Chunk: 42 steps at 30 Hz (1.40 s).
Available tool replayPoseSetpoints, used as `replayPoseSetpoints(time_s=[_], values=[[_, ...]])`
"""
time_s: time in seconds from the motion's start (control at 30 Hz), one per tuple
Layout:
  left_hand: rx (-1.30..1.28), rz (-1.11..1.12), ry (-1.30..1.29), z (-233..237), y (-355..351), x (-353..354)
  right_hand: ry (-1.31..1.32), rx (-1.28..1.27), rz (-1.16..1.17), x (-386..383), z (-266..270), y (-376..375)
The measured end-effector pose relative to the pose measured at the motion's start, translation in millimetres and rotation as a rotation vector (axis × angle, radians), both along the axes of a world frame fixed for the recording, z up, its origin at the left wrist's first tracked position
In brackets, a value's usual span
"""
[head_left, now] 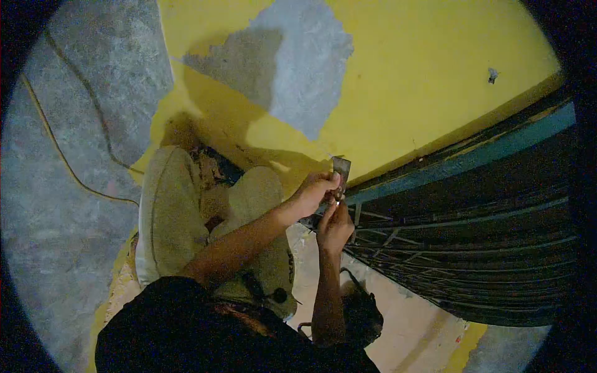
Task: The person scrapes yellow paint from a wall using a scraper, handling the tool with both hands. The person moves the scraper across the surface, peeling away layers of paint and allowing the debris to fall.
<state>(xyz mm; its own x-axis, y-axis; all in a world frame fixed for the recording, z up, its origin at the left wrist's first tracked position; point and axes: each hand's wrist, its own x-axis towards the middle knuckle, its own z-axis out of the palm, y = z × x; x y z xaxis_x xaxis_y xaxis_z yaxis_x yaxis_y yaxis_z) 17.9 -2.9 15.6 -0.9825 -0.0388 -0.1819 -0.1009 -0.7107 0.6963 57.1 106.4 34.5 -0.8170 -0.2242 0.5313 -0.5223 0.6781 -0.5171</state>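
My left hand (311,194) is closed on a small dark rectangular plate (341,166), which sticks up past the thumb close to the yellow wall. Just below it, my right hand (336,230) has its fingers pinched together at the plate's lower end. A small bright spot shows between the fingertips of both hands. Whatever the right fingers grip there is too small and too covered to name.
A dark folding metal lattice gate (460,248) with a teal rail (472,158) fills the right side. The yellow wall (423,74) has a grey peeled patch (311,68). A dark bag-like object (362,314) lies below my right forearm. A yellowish cord (59,149) runs at left.
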Motion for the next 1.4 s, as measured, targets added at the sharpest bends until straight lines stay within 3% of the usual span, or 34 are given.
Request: replayPoseSetpoints(time_s=[0.17,0.27,0.53,0.63,0.7,0.73,0.8,0.9,1.03,1.17,1.2,1.4], values=[[-0.001,-0.05,-0.027,-5.7,-2.0,3.4,-0.133,0.049,0.016,6.7,11.8,5.5],[-0.001,-0.06,-0.044,-4.5,-0.7,3.4,-0.016,0.088,0.07,0.6,10.1,6.3],[0.118,-0.108,-0.076,12.9,-7.3,7.2,-0.118,0.061,-0.061,6.5,7.3,-3.9],[0.003,-0.125,-0.206,16.7,-10.9,6.9,-0.079,-0.012,-0.084,7.5,0.4,-12.7],[-0.6,0.215,0.275,6.5,-25.6,10.5,0.023,-0.335,0.105,-3.0,9.6,-38.3],[-0.609,0.203,0.276,12.5,-38.0,8.6,-0.053,-0.046,-0.022,-10.9,8.7,-46.6],[0.065,0.097,0.017,25.7,-64.9,4.0,-0.05,-0.066,0.038,-15.9,12.7,-63.6],[0.128,0.052,-0.083,34.3,-76.6,9.2,0.002,-0.067,0.117,-15.0,18.5,-70.4],[0.002,0.06,0.033,41.1,-55.1,11.4,0.084,-0.032,0.106,-2.3,49.0,-50.8],[0.086,-0.039,-0.018,25.5,-42.3,13.2,0.002,0.068,0.064,14.6,59.3,-38.6],[0.128,-0.029,0.013,-2.0,-25.4,9.1,0.0,0.064,0.076,6.8,25.8,-20.4],[0.048,-0.143,-0.012,11.4,-33.5,11.1,-0.038,0.048,-0.012,7.3,9.0,-20.7]])
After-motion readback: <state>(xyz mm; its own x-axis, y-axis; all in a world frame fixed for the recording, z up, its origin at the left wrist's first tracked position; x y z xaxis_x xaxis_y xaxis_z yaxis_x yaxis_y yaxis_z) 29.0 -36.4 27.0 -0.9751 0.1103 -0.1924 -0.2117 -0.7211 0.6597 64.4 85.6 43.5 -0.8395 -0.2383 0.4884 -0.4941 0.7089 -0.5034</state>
